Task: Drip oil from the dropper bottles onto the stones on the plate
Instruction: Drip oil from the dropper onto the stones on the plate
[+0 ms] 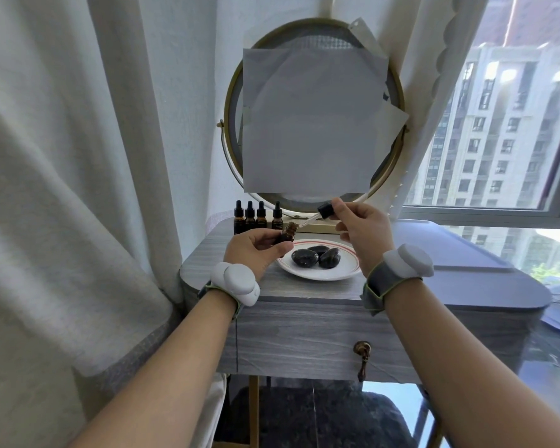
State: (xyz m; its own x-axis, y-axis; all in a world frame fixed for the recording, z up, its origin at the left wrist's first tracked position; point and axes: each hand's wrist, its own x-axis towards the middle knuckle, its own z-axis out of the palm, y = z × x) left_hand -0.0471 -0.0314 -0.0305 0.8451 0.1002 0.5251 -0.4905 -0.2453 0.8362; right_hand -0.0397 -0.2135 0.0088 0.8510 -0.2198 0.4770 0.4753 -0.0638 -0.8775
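- Left hand (256, 248) has its fingers curled round a small open bottle (286, 236). It's amber glass with a ribbed neck, held above the desk's left side, just left of the plate.
- Right hand (364, 227) pinches the black rubber dropper cap (325, 211) between thumb and fingertips. The cap's thin clear pipette (307, 221) slants down to the left, tip right at the bottle's mouth.
- The plate (348, 265) sits mid-desk. It's white, glossy and round, with thin red rings near the rim.
- Three stones (304, 257) lie on it, smooth, black, polished pebbles, huddled together and touching.
- Along the back left edge is a row of four capped dropper bottles (250, 216) in brown glass with black bulbs. Their dark labels are too small to read.
- The desk (304, 287) is grey wood-grain with a rounded left corner, and a brass pull (362, 350) hangs on its drawer front.
- At the back edge stands a round gold-framed mirror (232, 124), its face covered by pale paper sheets (314, 124).
- There's a padded white pod on a grey strap at each wrist.
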